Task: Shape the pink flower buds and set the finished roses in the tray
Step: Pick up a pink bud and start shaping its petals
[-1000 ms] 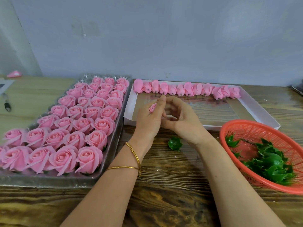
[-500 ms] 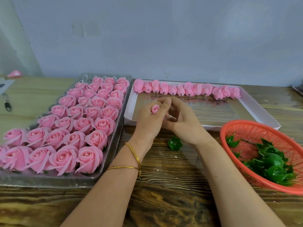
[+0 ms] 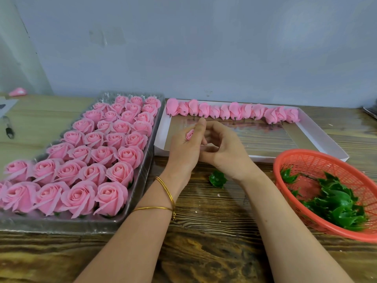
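Note:
My left hand [image 3: 184, 149] holds a small pink bud [image 3: 190, 134] between thumb and fingers; only its rolled tip shows. My right hand [image 3: 224, 149] is cupped against the left one, fingers curled toward the bud's hidden base. A row of unshaped pink buds [image 3: 232, 111] lies along the far edge of a white cardboard tray [image 3: 318, 137]. On the left, a clear plastic tray [image 3: 142, 174] is filled with several rows of finished pink roses [image 3: 98, 152].
One green plastic calyx [image 3: 217, 178] lies on the wooden table below my hands. An orange mesh basket [image 3: 306, 160] at the right holds several green calyxes [image 3: 338, 203]. A pen [image 3: 9, 130] and a pink object [image 3: 18, 91] lie at far left.
The bud has turned slightly in my left hand and my left forefinger has straightened upward. My right fingers have shifted at the bud's base. Both arms stay in place.

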The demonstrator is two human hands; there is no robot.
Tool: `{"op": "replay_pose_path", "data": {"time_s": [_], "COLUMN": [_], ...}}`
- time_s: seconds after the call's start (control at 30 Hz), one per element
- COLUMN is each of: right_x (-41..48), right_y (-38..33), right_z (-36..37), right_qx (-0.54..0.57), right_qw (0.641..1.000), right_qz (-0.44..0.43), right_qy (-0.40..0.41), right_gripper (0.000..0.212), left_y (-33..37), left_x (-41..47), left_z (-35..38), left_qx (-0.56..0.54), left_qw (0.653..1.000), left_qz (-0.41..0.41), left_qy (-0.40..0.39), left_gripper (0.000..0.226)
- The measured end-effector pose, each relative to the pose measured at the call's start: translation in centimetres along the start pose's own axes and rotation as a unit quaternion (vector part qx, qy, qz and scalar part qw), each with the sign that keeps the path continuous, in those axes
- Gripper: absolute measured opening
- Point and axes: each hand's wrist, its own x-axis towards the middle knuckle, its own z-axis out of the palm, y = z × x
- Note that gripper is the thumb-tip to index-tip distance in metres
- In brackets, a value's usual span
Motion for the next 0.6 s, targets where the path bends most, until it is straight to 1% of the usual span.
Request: {"op": "replay_pose_path", "data": {"time_s": [0.1, 0.23, 0.33, 0.43, 0.6], "right_x": [0.0, -0.09, -0.19, -0.26, -0.21], "right_y": [-0.04, -0.21, -0.27, -0.34, -0.27], "right_z": [-0.01, -0.09, -0.19, -0.32, -0.39], "right_qx": [-0.007, -0.005, -0.003, -0.008, -0.011], "right_qw": [1.0, 1.0, 1.0, 1.0, 1.0], "right_qz": [0.001, 0.003, 0.005, 0.005, 0.003], "right_qy": [0.005, 0.003, -0.002, -0.011, -0.015], "right_gripper": [0.046, 0.046, 0.049, 0.05, 0.046], "left_y": [0.09, 0.35, 0.34, 0.44, 0.35], "left_x": [-0.08, -0.23, -0.27, -0.29, -0.19], "left_z": [0.09, 0.03, 0.04, -0.14, -0.38], "left_qx": [0.008, 0.004, 0.006, 0.025, 0.044], "left_qw": [1.0, 1.0, 1.0, 1.0, 0.999], "left_qz": [-0.005, -0.006, 0.0, 0.003, 0.003], "left_qy": [-0.007, -0.009, -0.007, -0.01, -0.018], "left_gripper": [0.052, 0.037, 0.045, 0.039, 0.032]}}
